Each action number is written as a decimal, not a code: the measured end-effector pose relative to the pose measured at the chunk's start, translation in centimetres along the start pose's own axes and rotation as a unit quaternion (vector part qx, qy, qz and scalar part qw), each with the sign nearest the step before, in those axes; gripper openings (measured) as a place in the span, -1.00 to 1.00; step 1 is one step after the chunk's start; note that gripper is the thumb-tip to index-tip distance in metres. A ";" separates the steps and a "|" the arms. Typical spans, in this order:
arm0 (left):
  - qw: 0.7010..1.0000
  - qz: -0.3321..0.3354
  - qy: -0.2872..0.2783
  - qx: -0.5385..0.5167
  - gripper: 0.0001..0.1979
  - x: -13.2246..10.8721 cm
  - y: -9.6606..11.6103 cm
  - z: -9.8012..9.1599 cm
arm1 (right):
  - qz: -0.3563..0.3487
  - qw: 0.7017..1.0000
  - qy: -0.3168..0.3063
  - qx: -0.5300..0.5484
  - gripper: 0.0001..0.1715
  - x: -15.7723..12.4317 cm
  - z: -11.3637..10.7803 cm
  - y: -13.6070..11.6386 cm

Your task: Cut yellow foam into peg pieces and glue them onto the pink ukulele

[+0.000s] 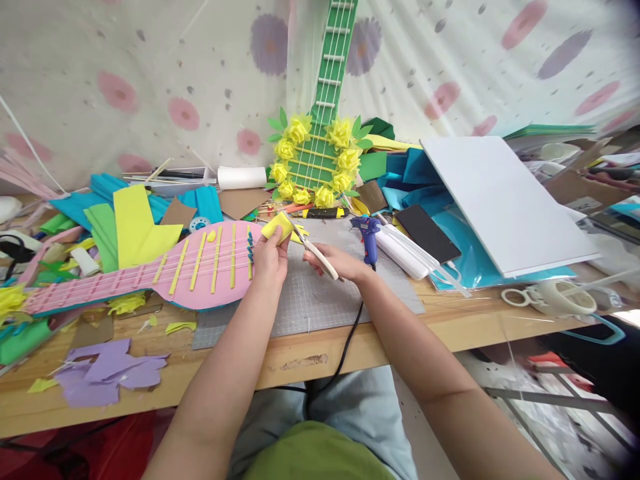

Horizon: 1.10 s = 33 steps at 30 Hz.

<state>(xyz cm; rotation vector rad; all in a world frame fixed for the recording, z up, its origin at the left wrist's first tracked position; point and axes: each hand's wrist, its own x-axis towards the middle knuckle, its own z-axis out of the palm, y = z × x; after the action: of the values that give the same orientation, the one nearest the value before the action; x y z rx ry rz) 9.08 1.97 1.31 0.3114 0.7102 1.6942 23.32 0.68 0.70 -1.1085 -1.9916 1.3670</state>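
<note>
Between the fingers of my left hand (pixel 271 255) is a small piece of yellow paper (pixel 276 225), held up over the cutting mat (pixel 300 313). My right hand (pixel 336 261) grips a pair of scissors (pixel 320 259) with pale handles, and the blades meet the right edge of the yellow paper. Left of my hands lies a pink paper guitar (pixel 205 270) with yellow strips across its body and blue pegs at its right end. A green paper guitar (pixel 320 147) ringed with yellow paper roses leans against the back curtain.
A blue glue gun (pixel 369 237) stands right of my hands, its black cord (pixel 351 337) running over the table's front edge. Behind lies a yellow utility knife (pixel 325 213). A white board (pixel 510 200) covers the right side; purple paper scraps (pixel 110 373) lie front left.
</note>
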 end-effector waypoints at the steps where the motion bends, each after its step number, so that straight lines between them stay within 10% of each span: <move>1: 1.000 -0.001 0.001 0.000 -0.86 0.0 0.0 0.0 | 0.000 1.000 0.001 0.000 -0.51 0.0 0.0 0.0; 33: 1.000 -0.012 0.028 0.005 -0.82 0.2 0.3 -0.2 | 0.040 0.996 0.077 -0.010 -0.50 0.5 0.8 0.6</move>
<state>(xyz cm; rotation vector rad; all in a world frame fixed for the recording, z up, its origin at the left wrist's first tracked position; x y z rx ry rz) 8.70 2.08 1.30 0.2630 0.7599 1.6831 22.63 0.80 -0.19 -1.2748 -1.8738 1.2622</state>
